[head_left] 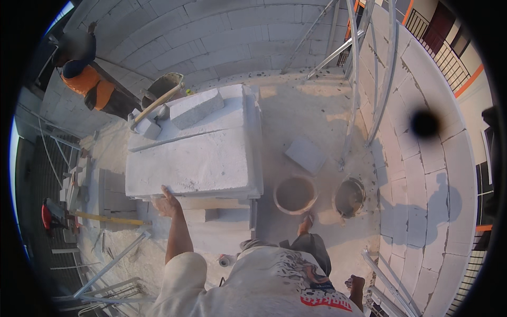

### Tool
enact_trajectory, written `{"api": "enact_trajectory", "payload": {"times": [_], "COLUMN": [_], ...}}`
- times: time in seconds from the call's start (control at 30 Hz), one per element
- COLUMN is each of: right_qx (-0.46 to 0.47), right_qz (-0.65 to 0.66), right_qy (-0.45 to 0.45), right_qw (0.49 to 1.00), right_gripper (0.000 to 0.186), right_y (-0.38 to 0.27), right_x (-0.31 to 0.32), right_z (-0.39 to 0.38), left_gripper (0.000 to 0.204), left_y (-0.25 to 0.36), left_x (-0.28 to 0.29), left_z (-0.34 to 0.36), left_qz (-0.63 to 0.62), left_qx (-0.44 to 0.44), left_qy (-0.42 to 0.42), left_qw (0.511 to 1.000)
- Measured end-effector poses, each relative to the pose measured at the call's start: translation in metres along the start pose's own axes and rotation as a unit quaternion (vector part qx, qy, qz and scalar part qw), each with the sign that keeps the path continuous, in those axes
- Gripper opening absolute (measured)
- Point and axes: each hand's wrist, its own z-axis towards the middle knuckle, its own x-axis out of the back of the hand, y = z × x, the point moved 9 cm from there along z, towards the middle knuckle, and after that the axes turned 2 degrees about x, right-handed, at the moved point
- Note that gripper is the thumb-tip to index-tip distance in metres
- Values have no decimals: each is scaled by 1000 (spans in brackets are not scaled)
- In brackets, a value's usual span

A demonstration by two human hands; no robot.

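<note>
My left hand (168,203) reaches to the front edge of a large white lightweight concrete block (190,164), which lies on a stack of such blocks. Its fingers are apart and touch the block's near edge; part of the hand is blurred. On top of the stack, toward the back, rest a smaller white block (197,109) and a long wooden-handled tool (156,108), whose head is partly hidden. Down at my right side, away from the blocks, hangs my right hand (356,284). Its fingers are curled in, with nothing visible in them.
Two round buckets (295,195) (349,197) stand on the floor right of the stack, near my foot (305,224). Beyond them lies a flat block piece (306,154). Metal props (388,79) lean by the right block wall (412,174). Another person (87,79) stands back left.
</note>
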Motion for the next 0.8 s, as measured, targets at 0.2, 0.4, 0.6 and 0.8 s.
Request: {"api": "enact_trajectory", "payload": {"times": [0.2,0.4,0.6,0.8], "right_qx": [11,251,398,75], "right_qz": [-24,-70,-51,-86], "right_qy": [112,58,-40,-19], "right_qw": [993,964,915,993], "right_gripper": [12,26,36,15], "right_y": [-232,-487,-537,-323], "right_x": [128,104,22,9], "right_z": [70,129,41,14], "left_gripper": [76,45,47,53], "left_y": [56,162,314,361], "left_x": [23,22,-65,-110], "left_z": [-74,-22,65,97], "left_qz": [43,-160,-36,122], "left_qx": [-116,-234,-309,-233], "left_qy": [43,-59,-128,-157], "left_qw": [991,957,942,952]}}
